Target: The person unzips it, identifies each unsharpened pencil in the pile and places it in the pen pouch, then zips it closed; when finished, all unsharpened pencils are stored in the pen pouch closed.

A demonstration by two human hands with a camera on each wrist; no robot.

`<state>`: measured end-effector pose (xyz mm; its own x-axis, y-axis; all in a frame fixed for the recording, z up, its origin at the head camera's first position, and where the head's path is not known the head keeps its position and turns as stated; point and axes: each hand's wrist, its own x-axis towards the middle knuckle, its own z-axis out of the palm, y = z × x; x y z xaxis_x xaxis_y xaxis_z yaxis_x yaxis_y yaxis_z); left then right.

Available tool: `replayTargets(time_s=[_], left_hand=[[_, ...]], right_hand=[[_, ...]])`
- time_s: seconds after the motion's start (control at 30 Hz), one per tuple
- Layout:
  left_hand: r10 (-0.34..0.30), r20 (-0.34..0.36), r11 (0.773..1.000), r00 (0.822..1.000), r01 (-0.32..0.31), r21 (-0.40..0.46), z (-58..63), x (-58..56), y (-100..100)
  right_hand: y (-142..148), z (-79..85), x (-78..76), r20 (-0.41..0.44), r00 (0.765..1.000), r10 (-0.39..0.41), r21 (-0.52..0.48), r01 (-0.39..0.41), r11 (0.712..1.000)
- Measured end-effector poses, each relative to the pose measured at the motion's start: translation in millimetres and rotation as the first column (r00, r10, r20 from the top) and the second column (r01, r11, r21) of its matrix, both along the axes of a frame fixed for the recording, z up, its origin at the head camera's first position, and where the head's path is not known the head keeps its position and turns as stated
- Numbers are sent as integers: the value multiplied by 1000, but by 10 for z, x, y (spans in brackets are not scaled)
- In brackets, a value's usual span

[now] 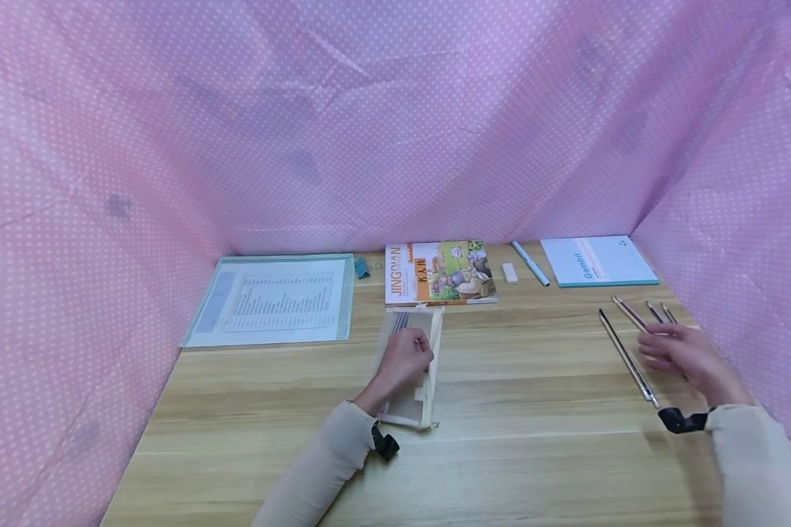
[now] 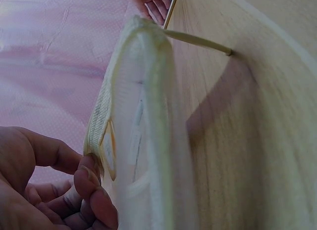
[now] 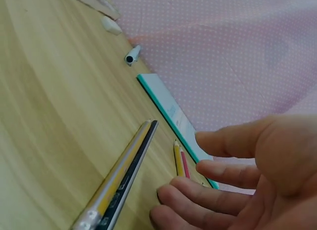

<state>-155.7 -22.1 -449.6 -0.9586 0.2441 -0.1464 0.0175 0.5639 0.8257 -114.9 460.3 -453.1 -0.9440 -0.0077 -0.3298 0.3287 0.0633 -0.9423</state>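
Note:
My left hand [image 1: 405,359] is over a see-through mesh pouch [image 1: 403,411] with a cream zip edge. In the left wrist view, thumb and fingertips pinch the raised zip edge [image 2: 96,123]. Dark slim sticks [image 1: 401,320] show at the pouch's far end. At the right, my other hand [image 1: 688,359] hovers by several pencils, its fingers spread and loosely bent around nothing. Closest on its left lies a long dark pencil [image 3: 130,175] beside a yellow striped pencil [image 3: 118,176]. Beyond the fingertips lie another yellow pencil [image 3: 178,158] and a red pencil [image 3: 185,164].
Along the back of the wooden table [image 1: 270,454] are a clear folder with a printed sheet [image 1: 277,300], a blue binder clip [image 1: 362,268], a picture-cover book [image 1: 442,272], a white eraser [image 1: 510,273], a light blue pen [image 1: 530,263] and a "Gambit" notebook [image 1: 600,261]. Pink dotted cloth [image 1: 369,132] encloses the table.

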Motion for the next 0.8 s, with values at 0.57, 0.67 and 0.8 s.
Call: replayTargets(time_s=[0.57,0.67,0.8], left_hand=[[1,8,1000,1000,-1,1,-5,-2,-2],[4,5,1000,1000,-4,3,-2,3,-3],[5,6,1000,1000,-5,6,5,7,-1]], right_hand=[[-41,-220,-55,-73,990,118,514,-64,856],[-38,-229,-58,-76,991,113,527,-56,848],[-36,-225,-55,-86,989,119,563,-50,825]])
